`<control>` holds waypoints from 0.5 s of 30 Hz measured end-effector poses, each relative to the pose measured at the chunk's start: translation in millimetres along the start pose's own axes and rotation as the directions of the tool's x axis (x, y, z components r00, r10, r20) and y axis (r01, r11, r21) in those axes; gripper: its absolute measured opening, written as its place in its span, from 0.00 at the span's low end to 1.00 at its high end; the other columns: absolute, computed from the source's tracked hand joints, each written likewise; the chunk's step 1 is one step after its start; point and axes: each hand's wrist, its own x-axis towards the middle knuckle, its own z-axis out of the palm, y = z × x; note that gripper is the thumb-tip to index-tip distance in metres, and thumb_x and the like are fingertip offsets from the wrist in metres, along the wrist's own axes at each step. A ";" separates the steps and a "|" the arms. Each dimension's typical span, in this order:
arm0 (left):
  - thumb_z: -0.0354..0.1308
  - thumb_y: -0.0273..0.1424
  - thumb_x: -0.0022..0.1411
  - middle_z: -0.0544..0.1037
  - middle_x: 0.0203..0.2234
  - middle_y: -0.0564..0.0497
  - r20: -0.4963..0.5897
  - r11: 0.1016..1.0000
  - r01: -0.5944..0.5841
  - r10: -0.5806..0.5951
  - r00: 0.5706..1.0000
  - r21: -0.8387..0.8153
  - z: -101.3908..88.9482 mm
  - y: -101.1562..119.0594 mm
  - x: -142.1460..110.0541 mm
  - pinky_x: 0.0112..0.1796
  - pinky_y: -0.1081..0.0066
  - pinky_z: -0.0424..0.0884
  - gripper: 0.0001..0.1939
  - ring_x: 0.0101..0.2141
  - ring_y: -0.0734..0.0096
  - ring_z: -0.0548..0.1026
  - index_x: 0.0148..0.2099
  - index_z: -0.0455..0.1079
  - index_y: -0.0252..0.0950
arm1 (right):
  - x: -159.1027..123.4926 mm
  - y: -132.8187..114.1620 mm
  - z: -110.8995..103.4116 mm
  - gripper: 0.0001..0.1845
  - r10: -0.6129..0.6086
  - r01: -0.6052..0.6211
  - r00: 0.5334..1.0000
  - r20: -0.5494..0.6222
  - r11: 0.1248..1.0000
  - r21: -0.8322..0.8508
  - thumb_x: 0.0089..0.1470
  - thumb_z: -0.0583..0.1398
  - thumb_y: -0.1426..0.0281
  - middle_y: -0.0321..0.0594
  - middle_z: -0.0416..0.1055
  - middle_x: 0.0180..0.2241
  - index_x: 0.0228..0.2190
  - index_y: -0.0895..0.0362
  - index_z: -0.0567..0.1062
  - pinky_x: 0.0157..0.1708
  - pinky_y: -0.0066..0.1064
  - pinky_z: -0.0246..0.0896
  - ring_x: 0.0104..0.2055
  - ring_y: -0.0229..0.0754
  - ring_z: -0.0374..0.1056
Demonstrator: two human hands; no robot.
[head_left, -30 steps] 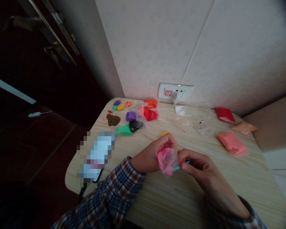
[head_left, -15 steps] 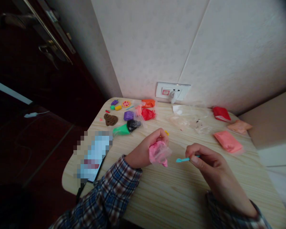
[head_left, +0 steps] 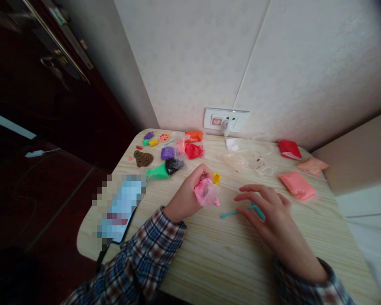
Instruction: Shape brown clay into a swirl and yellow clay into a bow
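My left hand (head_left: 190,192) is closed round a clear plastic bag of pink modelling clay (head_left: 205,191), with a small pink lump poking out at its lower right. Just beyond those fingers lies a small yellow piece (head_left: 216,178). My right hand (head_left: 266,212) hovers palm down over the table, fingers apart. Under its thumb and fingers a light-blue modelling tool (head_left: 230,214) rests on the wood; the hand covers part of it, and a wider blue part shows between the fingers.
Clay packs, purple (head_left: 167,153), red (head_left: 194,151) and green (head_left: 158,171), lie at the back left by a brown coiled clay shape (head_left: 143,159). A phone (head_left: 122,207) is at the left edge. Clear wrappers (head_left: 250,159) and a coral pack (head_left: 297,185) lie right.
My right hand has let go of the blue tool, spreading its fingers, and the tool now lies on the table. The left hand still grips the pink bag; the yellow piece shows more.
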 end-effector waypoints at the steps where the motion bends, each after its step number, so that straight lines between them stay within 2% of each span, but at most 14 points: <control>1: 0.68 0.34 0.46 0.60 0.23 0.61 0.003 1.000 0.009 -0.010 1.000 0.006 0.3 -0.2 0.3 0.22 0.78 0.59 0.22 0.22 0.82 0.59 0.32 0.55 0.37 | 0.9 -6.6 -1.2 0.09 -0.009 0.011 0.999 -0.032 0.999 0.044 0.57 0.57 0.62 0.42 0.71 0.42 0.36 0.50 0.74 0.48 0.47 0.52 0.47 0.51 0.65; 4: 0.66 0.32 0.47 0.59 0.24 0.60 0.017 0.998 0.015 -0.016 1.000 0.053 1.1 -0.7 1.4 0.23 0.78 0.57 0.20 0.22 0.81 0.57 0.33 0.55 0.37 | 6.7 -30.8 -4.4 0.08 -0.060 0.068 0.997 -0.042 0.968 0.240 0.57 0.58 0.62 0.41 0.72 0.38 0.38 0.50 0.73 0.43 0.40 0.59 0.44 0.48 0.66; 7: 0.65 0.30 0.48 0.58 0.24 0.60 0.020 0.987 -0.023 0.020 1.000 0.157 1.6 -0.2 2.2 0.25 0.77 0.55 0.18 0.24 0.80 0.56 0.32 0.55 0.37 | 12.9 -48.9 -1.2 0.08 -0.099 0.099 0.995 -0.017 0.948 0.302 0.56 0.59 0.64 0.41 0.72 0.37 0.39 0.51 0.72 0.42 0.37 0.60 0.42 0.46 0.67; 9: 0.64 0.31 0.48 0.58 0.24 0.60 0.019 0.979 -0.024 0.020 1.000 0.202 1.7 0.5 2.3 0.26 0.76 0.54 0.18 0.25 0.79 0.56 0.32 0.55 0.37 | 15.0 -53.7 2.1 0.05 -0.085 0.082 0.996 -0.005 0.939 0.333 0.56 0.59 0.66 0.40 0.72 0.36 0.36 0.52 0.72 0.39 0.36 0.62 0.40 0.44 0.67; 12: 0.62 0.31 0.49 0.58 0.25 0.59 0.017 0.972 -0.016 0.012 1.000 0.233 1.1 0.3 2.0 0.26 0.76 0.54 0.16 0.25 0.79 0.56 0.32 0.55 0.37 | 14.9 -51.9 2.0 0.05 -0.006 0.009 1.000 -0.007 0.899 0.437 0.56 0.59 0.66 0.39 0.72 0.31 0.31 0.53 0.73 0.36 0.33 0.64 0.35 0.42 0.68; 15: 0.60 0.30 0.51 0.58 0.25 0.59 0.004 0.970 -0.019 0.019 1.000 0.241 0.2 -1.4 1.9 0.27 0.76 0.55 0.14 0.25 0.79 0.56 0.33 0.56 0.37 | 14.0 -43.6 -3.4 0.05 0.156 -0.100 0.986 -0.054 0.823 0.560 0.55 0.60 0.65 0.38 0.74 0.30 0.31 0.53 0.74 0.36 0.31 0.66 0.35 0.40 0.70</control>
